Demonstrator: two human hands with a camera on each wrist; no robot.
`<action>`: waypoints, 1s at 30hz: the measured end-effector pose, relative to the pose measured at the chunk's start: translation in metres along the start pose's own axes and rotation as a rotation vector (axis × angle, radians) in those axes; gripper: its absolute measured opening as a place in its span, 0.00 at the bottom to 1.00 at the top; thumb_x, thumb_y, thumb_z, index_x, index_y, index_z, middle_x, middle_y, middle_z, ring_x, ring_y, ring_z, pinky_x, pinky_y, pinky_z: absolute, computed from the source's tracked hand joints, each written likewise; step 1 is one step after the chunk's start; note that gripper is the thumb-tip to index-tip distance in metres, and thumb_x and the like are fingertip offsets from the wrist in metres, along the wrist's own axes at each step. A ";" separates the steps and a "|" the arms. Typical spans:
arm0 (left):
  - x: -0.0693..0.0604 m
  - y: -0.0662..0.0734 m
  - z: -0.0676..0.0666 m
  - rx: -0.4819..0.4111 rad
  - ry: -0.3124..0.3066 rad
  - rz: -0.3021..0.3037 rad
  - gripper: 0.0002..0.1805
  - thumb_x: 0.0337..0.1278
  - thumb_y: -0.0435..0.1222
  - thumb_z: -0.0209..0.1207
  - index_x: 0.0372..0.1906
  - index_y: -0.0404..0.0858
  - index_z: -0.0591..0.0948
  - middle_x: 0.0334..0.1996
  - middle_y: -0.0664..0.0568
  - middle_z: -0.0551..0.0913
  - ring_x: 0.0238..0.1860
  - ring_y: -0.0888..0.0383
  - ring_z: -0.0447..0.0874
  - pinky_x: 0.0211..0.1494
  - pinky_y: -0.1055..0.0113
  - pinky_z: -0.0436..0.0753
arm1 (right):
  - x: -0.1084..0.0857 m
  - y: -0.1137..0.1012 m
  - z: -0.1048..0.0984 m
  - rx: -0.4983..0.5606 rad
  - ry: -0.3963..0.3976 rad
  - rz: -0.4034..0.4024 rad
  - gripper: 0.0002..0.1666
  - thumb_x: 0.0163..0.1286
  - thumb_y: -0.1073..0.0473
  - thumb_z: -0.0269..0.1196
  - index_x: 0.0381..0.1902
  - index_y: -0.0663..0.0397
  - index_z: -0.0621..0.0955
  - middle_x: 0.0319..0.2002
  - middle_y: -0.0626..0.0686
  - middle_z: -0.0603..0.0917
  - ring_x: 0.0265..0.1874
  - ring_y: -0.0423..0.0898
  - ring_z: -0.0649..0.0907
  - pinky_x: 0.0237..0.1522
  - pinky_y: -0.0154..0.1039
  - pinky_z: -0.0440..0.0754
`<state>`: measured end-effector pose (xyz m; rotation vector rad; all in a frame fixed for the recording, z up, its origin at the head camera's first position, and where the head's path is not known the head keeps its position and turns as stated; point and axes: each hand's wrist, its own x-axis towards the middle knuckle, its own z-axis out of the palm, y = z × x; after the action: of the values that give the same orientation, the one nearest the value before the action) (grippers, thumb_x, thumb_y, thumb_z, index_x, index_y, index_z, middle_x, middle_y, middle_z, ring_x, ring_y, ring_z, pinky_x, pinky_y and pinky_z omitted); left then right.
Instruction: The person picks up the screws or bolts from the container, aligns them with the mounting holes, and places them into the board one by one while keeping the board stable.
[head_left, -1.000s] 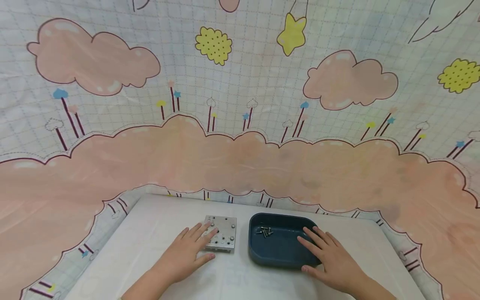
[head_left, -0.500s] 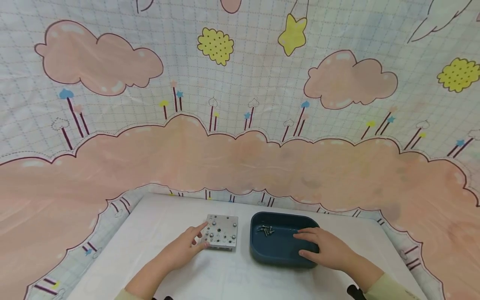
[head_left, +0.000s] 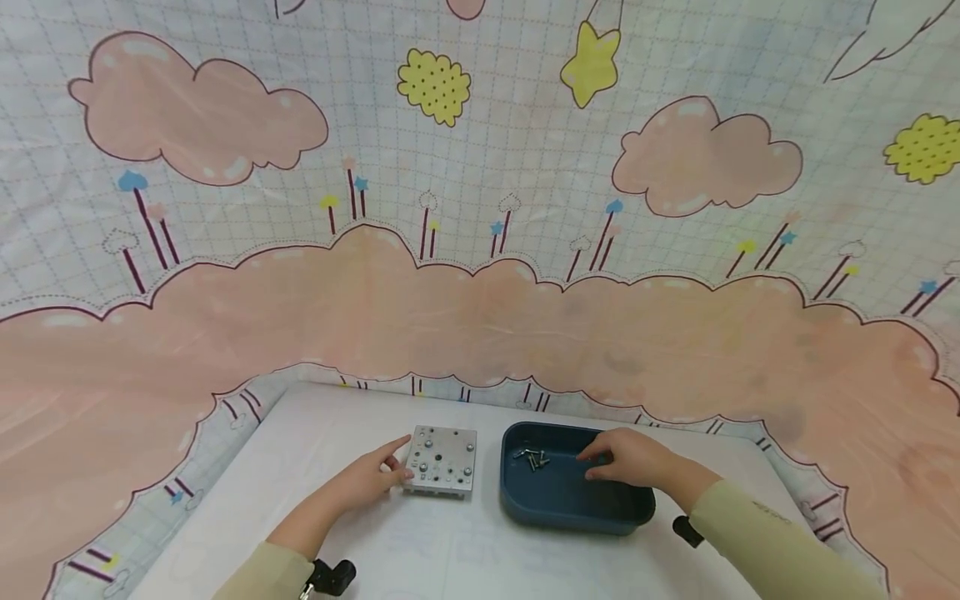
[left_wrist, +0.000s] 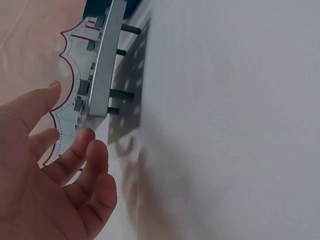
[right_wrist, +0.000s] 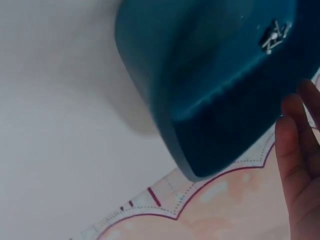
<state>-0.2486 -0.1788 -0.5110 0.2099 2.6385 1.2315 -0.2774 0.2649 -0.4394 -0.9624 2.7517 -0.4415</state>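
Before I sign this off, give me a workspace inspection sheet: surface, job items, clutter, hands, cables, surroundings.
Surface: white table
Job items: metal plate, bolts protruding underneath; blue tray to its right, screws lying in its left part
Clutter: nothing seen
Left hand: at the metal plate's left edge, fingers bent; contact unclear
Right hand: over the blue tray, fingers bent, nothing visibly held
Cables: nothing seen
Surroundings: patterned cloth behind the table; black device at each wrist
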 end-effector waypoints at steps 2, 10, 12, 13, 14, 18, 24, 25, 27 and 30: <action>0.002 -0.003 -0.001 -0.021 -0.002 -0.017 0.38 0.64 0.43 0.64 0.76 0.43 0.64 0.37 0.52 0.76 0.29 0.57 0.73 0.32 0.63 0.72 | 0.009 0.000 -0.002 -0.023 -0.018 0.007 0.15 0.64 0.48 0.70 0.47 0.44 0.89 0.39 0.42 0.85 0.35 0.38 0.80 0.38 0.37 0.81; 0.009 -0.015 -0.003 -0.108 -0.064 -0.002 0.40 0.63 0.42 0.65 0.77 0.41 0.61 0.34 0.50 0.77 0.23 0.56 0.73 0.25 0.63 0.75 | 0.040 -0.004 -0.005 -0.078 -0.077 0.015 0.15 0.64 0.52 0.71 0.47 0.49 0.89 0.37 0.41 0.85 0.33 0.36 0.78 0.39 0.39 0.81; 0.010 -0.017 -0.003 -0.129 -0.094 0.001 0.41 0.63 0.42 0.65 0.77 0.41 0.60 0.33 0.49 0.78 0.22 0.56 0.74 0.24 0.63 0.76 | 0.047 -0.003 -0.002 -0.107 -0.079 -0.005 0.14 0.63 0.53 0.71 0.46 0.49 0.89 0.35 0.40 0.84 0.31 0.35 0.78 0.39 0.38 0.81; 0.010 -0.018 -0.004 -0.139 -0.112 0.000 0.41 0.64 0.43 0.64 0.77 0.41 0.59 0.33 0.49 0.78 0.21 0.56 0.74 0.23 0.63 0.76 | 0.050 -0.002 0.001 -0.124 -0.078 -0.023 0.13 0.63 0.53 0.72 0.45 0.50 0.89 0.35 0.41 0.85 0.31 0.35 0.78 0.39 0.38 0.81; 0.011 -0.019 -0.004 -0.148 -0.129 -0.003 0.42 0.64 0.43 0.64 0.78 0.41 0.58 0.32 0.49 0.79 0.21 0.56 0.74 0.23 0.63 0.77 | 0.053 -0.001 0.003 -0.137 -0.077 -0.043 0.13 0.63 0.54 0.72 0.44 0.51 0.89 0.34 0.41 0.85 0.30 0.35 0.78 0.38 0.38 0.80; 0.014 -0.023 -0.006 -0.185 -0.188 -0.011 0.43 0.65 0.44 0.63 0.79 0.43 0.56 0.33 0.48 0.80 0.19 0.57 0.74 0.23 0.64 0.78 | 0.064 0.000 0.012 -0.195 -0.077 -0.108 0.12 0.62 0.54 0.72 0.42 0.50 0.90 0.34 0.42 0.86 0.30 0.34 0.78 0.38 0.37 0.80; 0.019 -0.031 -0.007 -0.235 -0.241 -0.008 0.43 0.65 0.46 0.63 0.80 0.48 0.54 0.32 0.46 0.81 0.18 0.58 0.75 0.23 0.65 0.78 | 0.073 -0.007 0.018 -0.266 -0.093 -0.120 0.10 0.60 0.53 0.73 0.39 0.47 0.90 0.33 0.42 0.86 0.30 0.36 0.79 0.38 0.38 0.81; 0.019 -0.033 -0.007 -0.242 -0.244 -0.009 0.44 0.65 0.46 0.63 0.80 0.48 0.54 0.32 0.46 0.81 0.18 0.58 0.75 0.23 0.65 0.78 | 0.074 -0.008 0.019 -0.287 -0.098 -0.128 0.10 0.60 0.53 0.73 0.39 0.47 0.90 0.33 0.42 0.86 0.30 0.36 0.79 0.38 0.38 0.81; 0.020 -0.035 -0.006 -0.253 -0.246 -0.014 0.44 0.65 0.46 0.63 0.80 0.48 0.54 0.32 0.47 0.82 0.18 0.58 0.75 0.23 0.65 0.78 | 0.077 -0.009 0.021 -0.318 -0.106 -0.158 0.09 0.60 0.54 0.73 0.38 0.47 0.90 0.31 0.41 0.86 0.30 0.37 0.80 0.37 0.37 0.81; 0.020 -0.038 -0.006 -0.273 -0.242 -0.009 0.44 0.64 0.45 0.64 0.80 0.48 0.54 0.32 0.47 0.82 0.18 0.58 0.75 0.24 0.65 0.79 | 0.083 -0.008 0.027 -0.367 -0.109 -0.206 0.07 0.60 0.54 0.74 0.37 0.46 0.90 0.31 0.40 0.86 0.30 0.36 0.81 0.36 0.36 0.81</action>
<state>-0.2711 -0.2031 -0.5398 0.2802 2.2396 1.4456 -0.3293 0.2012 -0.4688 -1.3175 2.6950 0.0942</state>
